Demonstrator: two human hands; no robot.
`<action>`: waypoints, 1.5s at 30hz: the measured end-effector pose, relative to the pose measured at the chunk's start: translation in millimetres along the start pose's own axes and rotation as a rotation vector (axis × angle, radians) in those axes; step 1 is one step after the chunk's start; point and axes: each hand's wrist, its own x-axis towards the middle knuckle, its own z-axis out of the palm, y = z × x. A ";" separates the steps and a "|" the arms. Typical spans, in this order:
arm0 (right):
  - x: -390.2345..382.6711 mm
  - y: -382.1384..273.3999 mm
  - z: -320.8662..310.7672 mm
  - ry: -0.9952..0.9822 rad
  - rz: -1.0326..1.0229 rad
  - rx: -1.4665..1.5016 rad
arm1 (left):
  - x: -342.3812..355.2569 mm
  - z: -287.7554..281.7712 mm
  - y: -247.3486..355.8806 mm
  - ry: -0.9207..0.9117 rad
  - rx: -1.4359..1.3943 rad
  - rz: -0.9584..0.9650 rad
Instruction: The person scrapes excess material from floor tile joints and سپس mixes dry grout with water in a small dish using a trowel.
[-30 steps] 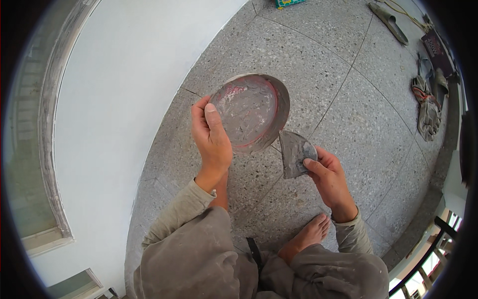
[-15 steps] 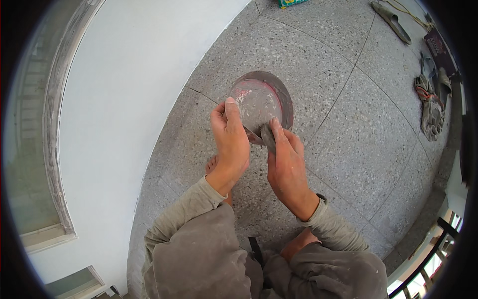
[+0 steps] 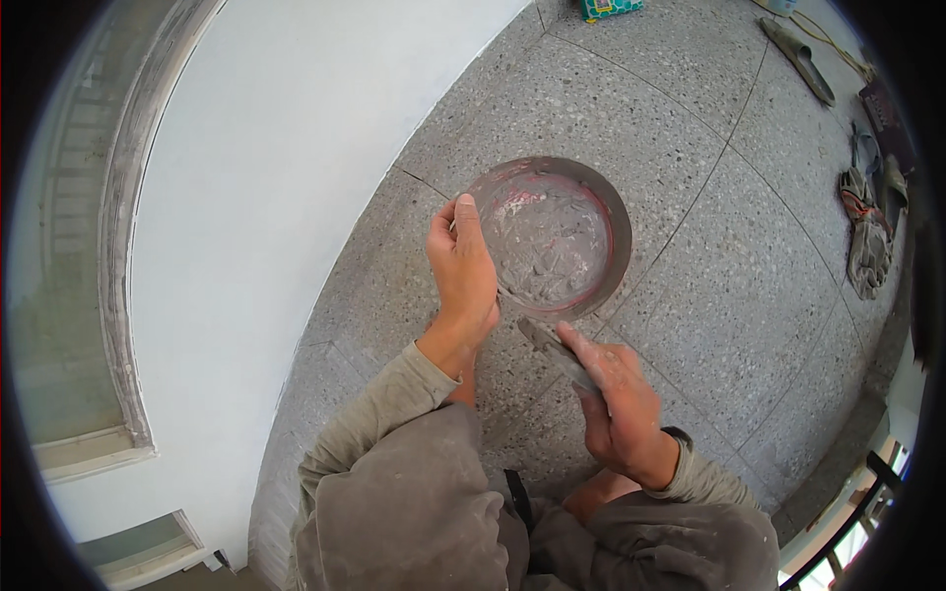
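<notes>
A round shallow basin (image 3: 618, 212) with a reddish inner wall is tipped toward me, its inside coated in lumpy grey paste (image 3: 557, 241). My left hand (image 3: 465, 264) grips the left side of its rim, thumb up; the fingers behind are mostly hidden. Just below the basin's near edge, my right hand (image 3: 629, 402) is closed round a flat, paste-smeared grey scraper (image 3: 558, 355). The scraper's tip points up and left, apart from the rim. The part inside my palm is hidden.
Speckled grey floor tiles (image 3: 690, 295) lie under the basin. A white wall (image 3: 286, 177) with a window frame rises at the left. Sandals (image 3: 867, 236), a loose slipper (image 3: 796, 61) and a dark box (image 3: 887, 123) lie at the right; a green packet (image 3: 611, 8) is at the far edge.
My right hand has drawn the scraper away from the basin's rim, down and to the right. The basin now shows more of its pasty inside, and my left hand still holds it.
</notes>
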 end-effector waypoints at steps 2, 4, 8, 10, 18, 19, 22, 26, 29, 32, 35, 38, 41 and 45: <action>1.5 1.9 -17.8 0.163 0.244 0.227 | 2.1 -2.5 -0.6 -0.019 -0.059 0.013; 4.1 13.3 -37.1 0.336 0.488 0.450 | 2.2 -6.5 -3.3 -0.137 -0.062 0.070; 12.8 40.8 -63.3 0.464 0.841 1.038 | -9.7 -6.2 3.2 -0.230 -0.070 0.036; 14.0 43.9 -65.8 0.412 0.859 1.014 | -12.7 -5.9 4.2 -0.296 -0.057 0.012; 52.7 38.3 -53.2 0.238 0.313 -0.279 | -28.3 2.3 17.3 -0.438 -0.236 -0.189; 55.8 42.6 -49.0 0.238 0.314 -0.285 | -30.8 3.9 22.2 -0.472 -0.271 -0.246; 59.5 55.0 -34.3 0.329 0.172 -0.362 | -38.1 8.8 28.6 -0.551 -0.253 -0.271; 69.1 61.2 -23.6 0.370 0.117 -0.557 | -37.7 10.0 23.9 -0.585 -0.256 -0.265; 74.5 61.1 -20.5 0.373 0.106 -0.603 | -35.5 9.7 18.1 -0.600 -0.370 -0.232; 78.7 54.8 -21.0 0.366 0.117 -0.595 | -38.1 14.0 16.7 -0.369 -0.369 -0.282; 82.5 53.0 -21.0 0.369 0.133 -0.586 | -33.8 15.9 14.2 -0.415 -0.325 -0.199; 82.9 55.6 -18.6 0.367 0.197 -0.551 | -36.0 22.8 17.0 -0.396 -0.225 -0.117; 83.8 66.6 -10.9 0.371 0.238 -0.532 | -42.1 30.1 18.6 -0.351 -0.260 -0.045; 87.2 78.5 -6.4 0.277 0.314 -0.302 | -35.6 23.5 23.8 -0.395 -0.252 0.020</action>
